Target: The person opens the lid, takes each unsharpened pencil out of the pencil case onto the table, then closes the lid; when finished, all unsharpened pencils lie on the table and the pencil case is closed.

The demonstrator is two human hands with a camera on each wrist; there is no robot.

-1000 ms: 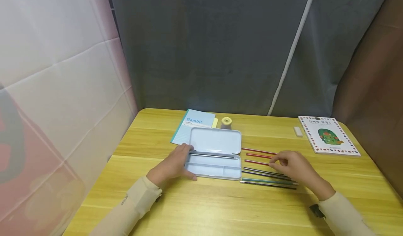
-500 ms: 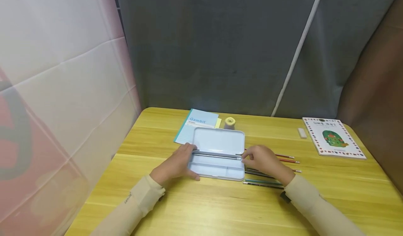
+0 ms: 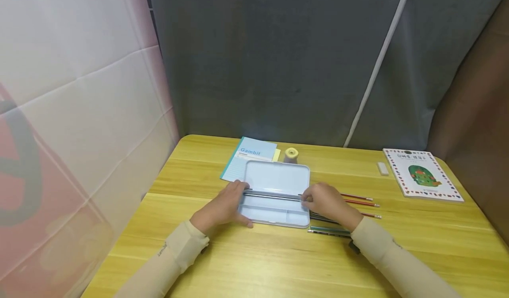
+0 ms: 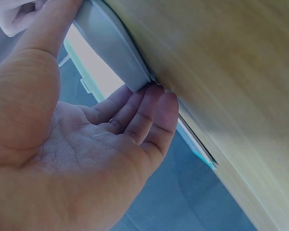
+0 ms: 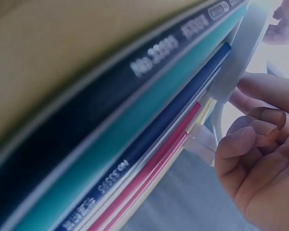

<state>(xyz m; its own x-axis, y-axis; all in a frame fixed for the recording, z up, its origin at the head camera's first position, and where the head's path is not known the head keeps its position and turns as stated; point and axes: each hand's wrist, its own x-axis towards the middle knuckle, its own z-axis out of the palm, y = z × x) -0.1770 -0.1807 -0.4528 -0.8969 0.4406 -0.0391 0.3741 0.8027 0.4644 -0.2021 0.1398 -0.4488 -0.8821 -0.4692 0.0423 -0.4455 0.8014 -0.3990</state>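
- Pencil case (image 3: 276,194), pale blue, lies open on the wooden table (image 3: 246,262); all positions below are referred to it.
- Left hand (image 3: 222,207) rests at the case's left end, fingers nearly straight against its edge and thumb along its near side; nothing is enclosed in the grip.
- Right hand (image 3: 324,203) is at the case's right end, fingertips curled at the rim; whether they pinch anything cannot be told.
- Loose pencils (image 3: 358,198) lie just right of the case, partly under the right hand.
- Behind the case: notebook (image 3: 250,156), touching; small cup (image 3: 291,154), close.
- Far right of the case: eraser (image 3: 382,168) and picture book (image 3: 421,174).
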